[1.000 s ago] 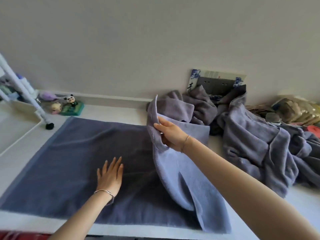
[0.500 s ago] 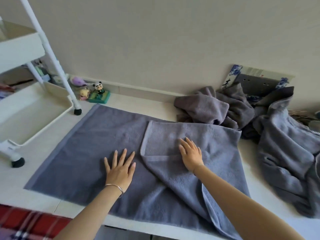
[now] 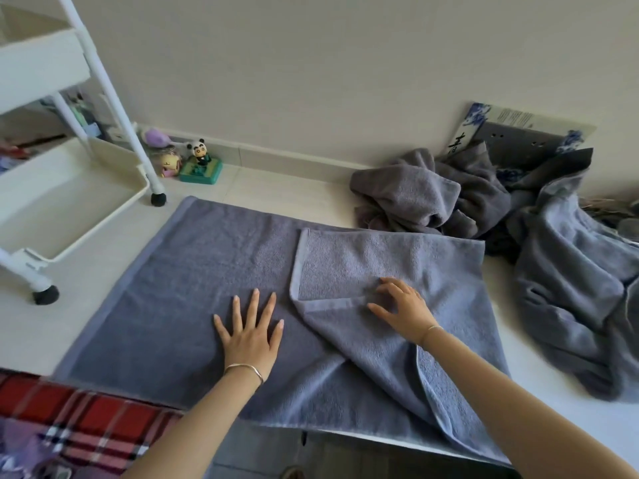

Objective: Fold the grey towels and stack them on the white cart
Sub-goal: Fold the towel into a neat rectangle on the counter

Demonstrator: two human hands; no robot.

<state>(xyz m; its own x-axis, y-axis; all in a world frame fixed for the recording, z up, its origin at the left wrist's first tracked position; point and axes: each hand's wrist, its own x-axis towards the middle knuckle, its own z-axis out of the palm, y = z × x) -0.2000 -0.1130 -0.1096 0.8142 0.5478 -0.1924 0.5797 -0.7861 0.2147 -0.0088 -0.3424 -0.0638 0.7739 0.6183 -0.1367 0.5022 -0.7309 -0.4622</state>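
Grey towel point(image 3: 214, 271) flat on counter, right third folded over; left hand point(image 3: 250, 335) flat, fingers spread, pinning middle; right hand point(image 3: 403, 304) loosely curved on flap, gripping nothing; smooth crooked flap, square edges before next fold

bare forearms, thin silver bangle point(image 3: 244, 370) on each wrist

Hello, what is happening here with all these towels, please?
A person is folding a grey towel spread flat on the white surface. Its right part is already folded over. The left hand presses flat on the spread part, and the right hand rests on the folded part with its fingers bent. More grey towels lie crumpled to the right. The white cart stands at the left, its tray showing no towels yet.
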